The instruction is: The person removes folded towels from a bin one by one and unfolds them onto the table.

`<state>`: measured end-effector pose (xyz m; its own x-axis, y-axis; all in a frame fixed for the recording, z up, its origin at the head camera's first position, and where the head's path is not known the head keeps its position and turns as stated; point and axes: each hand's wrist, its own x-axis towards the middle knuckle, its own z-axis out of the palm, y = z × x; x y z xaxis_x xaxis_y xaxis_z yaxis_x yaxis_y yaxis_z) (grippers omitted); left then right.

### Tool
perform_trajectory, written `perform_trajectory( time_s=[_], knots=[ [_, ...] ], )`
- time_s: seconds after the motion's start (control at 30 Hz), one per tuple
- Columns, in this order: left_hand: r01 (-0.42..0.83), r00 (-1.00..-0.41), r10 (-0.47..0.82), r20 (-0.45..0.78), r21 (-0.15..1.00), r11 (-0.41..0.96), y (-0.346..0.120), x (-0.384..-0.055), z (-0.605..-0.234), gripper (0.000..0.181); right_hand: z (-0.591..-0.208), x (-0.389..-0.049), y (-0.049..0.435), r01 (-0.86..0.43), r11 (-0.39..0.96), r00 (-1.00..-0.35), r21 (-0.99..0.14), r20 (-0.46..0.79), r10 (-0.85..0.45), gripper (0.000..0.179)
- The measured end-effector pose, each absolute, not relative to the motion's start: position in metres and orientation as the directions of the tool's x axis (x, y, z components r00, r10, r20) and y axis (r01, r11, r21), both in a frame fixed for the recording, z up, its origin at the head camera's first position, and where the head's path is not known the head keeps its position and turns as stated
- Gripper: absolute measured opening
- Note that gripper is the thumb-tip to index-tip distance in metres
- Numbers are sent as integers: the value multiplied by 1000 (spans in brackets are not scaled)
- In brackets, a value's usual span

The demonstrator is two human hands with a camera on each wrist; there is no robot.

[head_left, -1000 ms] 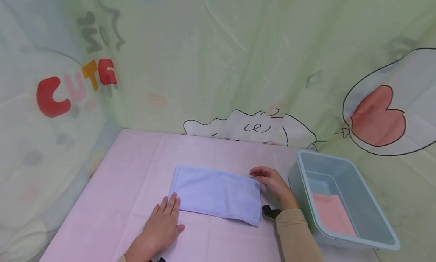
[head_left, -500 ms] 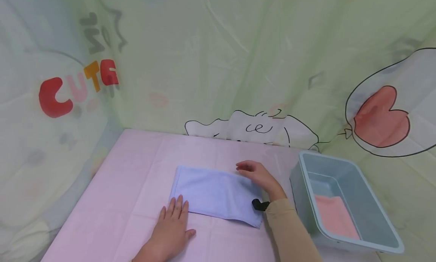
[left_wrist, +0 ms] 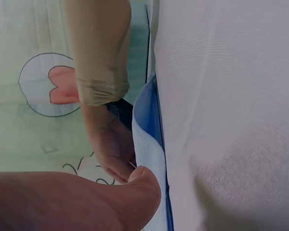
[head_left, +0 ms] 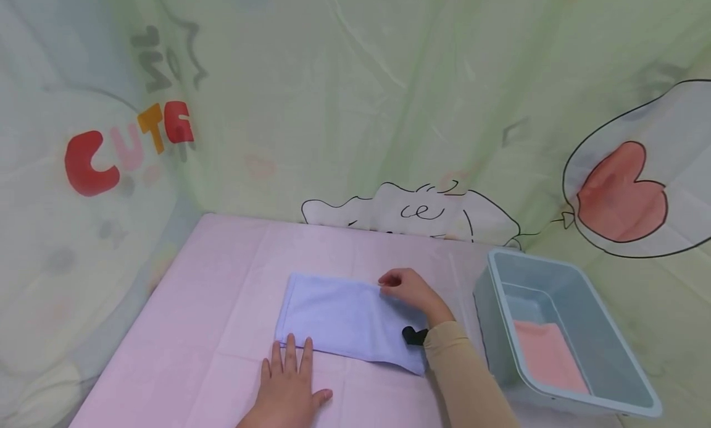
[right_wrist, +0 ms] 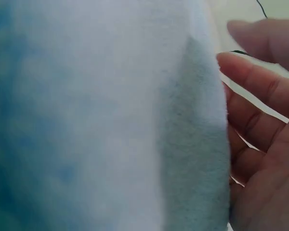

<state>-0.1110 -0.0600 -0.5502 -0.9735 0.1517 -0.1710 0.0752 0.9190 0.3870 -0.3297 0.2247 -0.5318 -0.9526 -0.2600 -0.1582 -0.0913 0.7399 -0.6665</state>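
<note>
A folded light-blue towel [head_left: 344,317] lies on the pink-covered table, its near right part lifted a little in the left wrist view. Spread fingers of my left hand [head_left: 290,381] reach the towel's near left edge, fingertips on it and palm over the table. My right hand [head_left: 411,292] is at the towel's far edge, right of the middle, with the forearm across its right end. In the right wrist view, thumb and fingers [right_wrist: 250,106] stand apart, loosely bent, fingertips beside the towel's edge. A black wrist device [head_left: 413,336] hangs over the towel.
A grey-blue plastic basin [head_left: 502,329] stands on the right, beside the right forearm. Inside it lies a folded pink cloth [head_left: 550,357]. Printed curtains [head_left: 344,107] rise behind the table [head_left: 233,261] and on both sides.
My right hand has moved left along the towel's far edge, from its right corner. My left hand has slid right and nearer to me. The towel stays in place.
</note>
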Motion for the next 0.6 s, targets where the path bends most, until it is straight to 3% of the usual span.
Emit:
perform_trajectory(
  time_s=[0.33, 0.6],
  knots=[
    [67, -978, 137, -157, 385, 920, -60, -114, -552, 105, -540, -327, 220, -108, 806, -963, -582, -141, -231, 4],
    [28, -981, 103, -166, 406, 914, -63, -122, -547, 104, -542, -323, 218, -104, 825, -972, -556, -119, -203, 5]
  ],
)
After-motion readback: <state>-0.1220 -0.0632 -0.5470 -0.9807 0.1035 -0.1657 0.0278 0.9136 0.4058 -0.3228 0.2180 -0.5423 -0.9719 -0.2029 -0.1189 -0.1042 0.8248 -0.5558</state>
